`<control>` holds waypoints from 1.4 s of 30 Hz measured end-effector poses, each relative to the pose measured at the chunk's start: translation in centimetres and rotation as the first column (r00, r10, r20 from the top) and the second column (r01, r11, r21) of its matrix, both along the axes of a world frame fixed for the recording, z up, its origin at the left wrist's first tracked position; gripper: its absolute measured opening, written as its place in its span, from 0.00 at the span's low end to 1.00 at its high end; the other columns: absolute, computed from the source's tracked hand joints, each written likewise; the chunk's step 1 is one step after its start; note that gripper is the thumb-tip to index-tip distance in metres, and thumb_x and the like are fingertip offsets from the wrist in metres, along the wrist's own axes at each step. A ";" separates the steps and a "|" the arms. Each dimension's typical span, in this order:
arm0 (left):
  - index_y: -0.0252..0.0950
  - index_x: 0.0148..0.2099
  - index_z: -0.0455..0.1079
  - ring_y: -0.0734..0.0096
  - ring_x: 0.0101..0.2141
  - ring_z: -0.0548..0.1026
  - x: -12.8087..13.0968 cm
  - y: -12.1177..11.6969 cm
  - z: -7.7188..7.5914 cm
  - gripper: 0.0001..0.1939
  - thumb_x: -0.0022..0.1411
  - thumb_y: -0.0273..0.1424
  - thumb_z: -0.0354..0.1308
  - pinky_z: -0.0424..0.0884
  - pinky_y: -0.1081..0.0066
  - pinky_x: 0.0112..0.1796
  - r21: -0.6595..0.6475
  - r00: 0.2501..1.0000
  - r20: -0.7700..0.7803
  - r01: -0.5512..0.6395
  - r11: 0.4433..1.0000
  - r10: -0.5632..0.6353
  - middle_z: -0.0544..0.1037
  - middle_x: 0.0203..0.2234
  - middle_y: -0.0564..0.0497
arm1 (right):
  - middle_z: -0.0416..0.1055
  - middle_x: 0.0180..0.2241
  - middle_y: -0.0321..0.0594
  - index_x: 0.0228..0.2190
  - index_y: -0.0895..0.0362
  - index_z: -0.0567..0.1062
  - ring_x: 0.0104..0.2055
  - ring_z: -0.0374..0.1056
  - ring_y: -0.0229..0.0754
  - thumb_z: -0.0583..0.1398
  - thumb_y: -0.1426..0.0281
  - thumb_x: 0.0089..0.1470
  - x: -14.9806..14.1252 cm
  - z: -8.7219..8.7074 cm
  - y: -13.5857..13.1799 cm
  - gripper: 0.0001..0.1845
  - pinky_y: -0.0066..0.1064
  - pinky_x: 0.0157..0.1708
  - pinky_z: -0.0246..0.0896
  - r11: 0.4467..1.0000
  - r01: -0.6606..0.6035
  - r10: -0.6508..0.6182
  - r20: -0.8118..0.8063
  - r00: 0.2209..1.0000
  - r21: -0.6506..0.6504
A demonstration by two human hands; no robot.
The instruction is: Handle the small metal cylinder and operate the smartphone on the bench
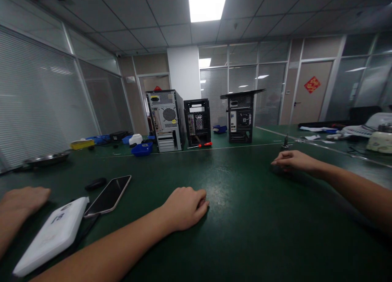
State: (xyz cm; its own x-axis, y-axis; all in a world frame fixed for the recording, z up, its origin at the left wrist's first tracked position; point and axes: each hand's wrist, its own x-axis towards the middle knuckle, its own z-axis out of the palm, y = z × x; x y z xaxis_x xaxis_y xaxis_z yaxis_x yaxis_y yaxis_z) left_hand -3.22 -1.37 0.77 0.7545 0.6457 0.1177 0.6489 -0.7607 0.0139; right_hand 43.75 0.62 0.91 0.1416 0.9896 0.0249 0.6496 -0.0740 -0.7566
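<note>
My left hand (185, 208) rests on the green table in the middle foreground. Its fingers are curled closed and nothing shows in them. At the right, my right hand (292, 161) lies low over the table with its fingers drawn together. Just behind its knuckles a small dark metallic piece with a pointed top (285, 143) sticks up. Whether the fingers grip it is hidden. Between my left arm and another person's hand (26, 199) at the left edge lie a white box-like device (53, 235), a phone (109, 195) and a black computer mouse (96, 184).
Across the table stand a silver-black computer tower (167, 122), an open black case (197, 122) and another black tower (241, 116) with a panel on top. A red-handled screwdriver (207, 144) lies before the open case. Blue trays (142, 148) and a metal bowl (47, 159) sit left.
</note>
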 end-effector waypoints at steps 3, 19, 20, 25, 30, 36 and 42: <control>0.41 0.36 0.68 0.65 0.27 0.72 0.0 0.0 0.0 0.16 0.69 0.43 0.45 0.60 0.68 0.28 -0.005 1.000 0.008 0.009 1.000 -0.009 0.75 0.26 0.52 | 0.78 0.44 0.46 0.36 0.54 0.79 0.43 0.74 0.50 0.64 0.51 0.49 -0.2 -0.1 -0.2 0.21 0.41 0.44 0.71 0.998 -0.063 0.063 0.009 0.998 -0.016; 0.41 0.35 0.67 0.66 0.24 0.71 0.0 0.0 -0.2 0.15 0.69 0.42 0.46 0.56 0.69 0.26 0.046 0.999 0.037 0.022 0.999 -0.023 0.74 0.25 0.53 | 0.70 0.42 0.45 0.53 0.51 0.75 0.44 0.68 0.46 0.51 0.59 0.64 -15.2 0.2 -3.0 0.23 0.40 0.47 0.63 0.837 -0.516 0.359 0.530 0.768 0.181; 0.41 0.36 0.68 0.66 0.24 0.71 0.1 -0.1 -0.1 0.16 0.69 0.43 0.46 0.55 0.69 0.26 0.068 0.999 0.042 0.027 0.997 -0.029 0.75 0.25 0.53 | 0.69 0.43 0.45 0.54 0.50 0.74 0.45 0.67 0.46 0.52 0.61 0.63 -17.2 0.7 -4.0 0.22 0.40 0.47 0.63 0.804 -0.569 0.390 0.572 0.722 0.171; 0.40 0.40 0.70 0.65 0.27 0.73 0.6 -1.0 -0.1 0.18 0.71 0.44 0.43 0.58 0.69 0.28 0.072 0.990 0.108 0.087 0.994 -0.095 0.77 0.27 0.52 | 0.70 0.49 0.46 0.60 0.53 0.63 0.50 0.64 0.46 0.57 0.71 0.58 -24.1 1.4 -8.3 0.29 0.40 0.50 0.61 0.654 -0.729 0.489 0.621 0.613 0.204; 0.38 0.36 0.70 0.67 0.28 0.74 0.8 -1.1 -0.7 0.20 0.73 0.38 0.40 0.61 0.69 0.31 0.045 0.974 0.128 0.185 0.982 -0.189 0.77 0.28 0.51 | 0.72 0.46 0.45 0.53 0.56 0.68 0.46 0.66 0.45 0.58 0.72 0.56 -25.9 0.2 -8.5 0.22 0.38 0.46 0.64 0.617 -0.735 0.484 0.601 0.636 0.280; 0.38 0.41 0.69 0.68 0.28 0.74 0.6 -0.6 -1.1 0.17 0.73 0.38 0.41 0.61 0.70 0.31 0.016 0.961 0.226 0.158 0.987 -0.157 0.76 0.29 0.52 | 0.74 0.46 0.43 0.53 0.56 0.69 0.47 0.68 0.43 0.63 0.68 0.56 -25.6 -0.9 -7.0 0.23 0.36 0.46 0.65 0.658 -0.623 0.401 0.504 0.765 0.423; 0.39 0.41 0.68 0.70 0.26 0.71 0.7 -0.6 -0.8 0.15 0.72 0.39 0.43 0.59 0.70 0.29 -0.051 0.944 0.324 0.076 0.996 -0.056 0.74 0.26 0.54 | 0.74 0.48 0.41 0.53 0.53 0.69 0.50 0.69 0.44 0.63 0.63 0.58 -24.9 -1.2 -6.1 0.22 0.39 0.51 0.63 0.694 -0.566 0.357 0.470 0.807 0.444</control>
State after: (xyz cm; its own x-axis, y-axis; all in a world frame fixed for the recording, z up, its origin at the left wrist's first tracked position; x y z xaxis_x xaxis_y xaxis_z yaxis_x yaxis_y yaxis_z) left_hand -2.48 -2.01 -0.07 0.7241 0.6095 0.3226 0.5503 -0.7927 0.2625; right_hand 18.89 -5.50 -0.33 -0.4502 0.7222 0.5250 0.6933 0.6533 -0.3042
